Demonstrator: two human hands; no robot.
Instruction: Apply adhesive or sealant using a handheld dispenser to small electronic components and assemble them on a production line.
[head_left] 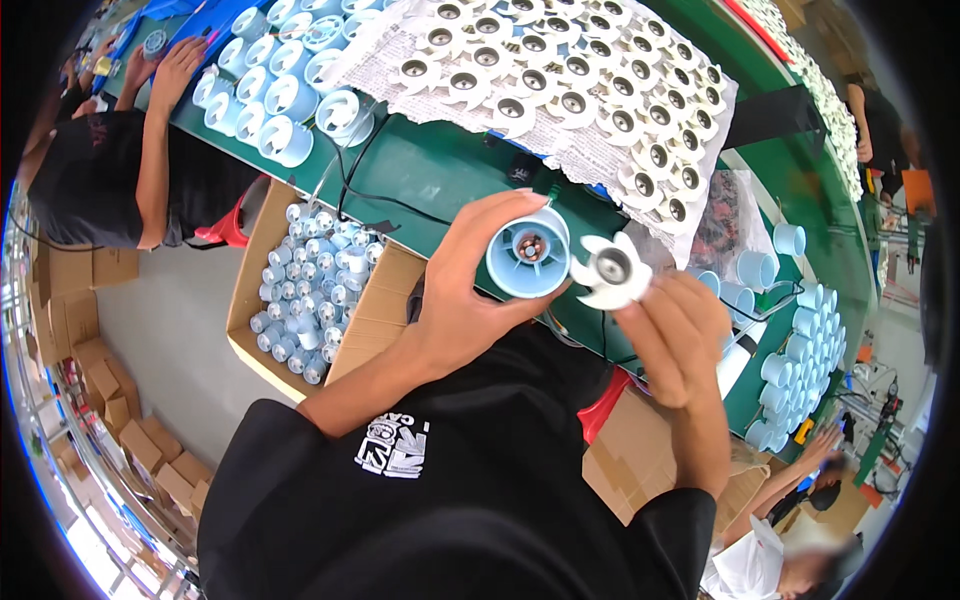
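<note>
My left hand (462, 285) is wrapped round a light blue plastic fan housing (497, 262), a round cup whose open end faces up. Inside it show a few spokes and a copper-coloured motor core. Close beside it on the right, my right hand (682, 325) pinches a white fan impeller (598, 292) by its edge. The impeller has curved blades and a dark metal ring in its hub. A narrow gap lies between impeller and housing.
Rows of white impellers (573, 103) lie on a paper-covered tray beyond my hands. Blue housings (290, 98) stand at the far left, and more (800, 350) at right. A cardboard box (375, 305) of housings sits left, below the green bench (420, 160). Black cables cross the bench. Co-workers sit on both sides.
</note>
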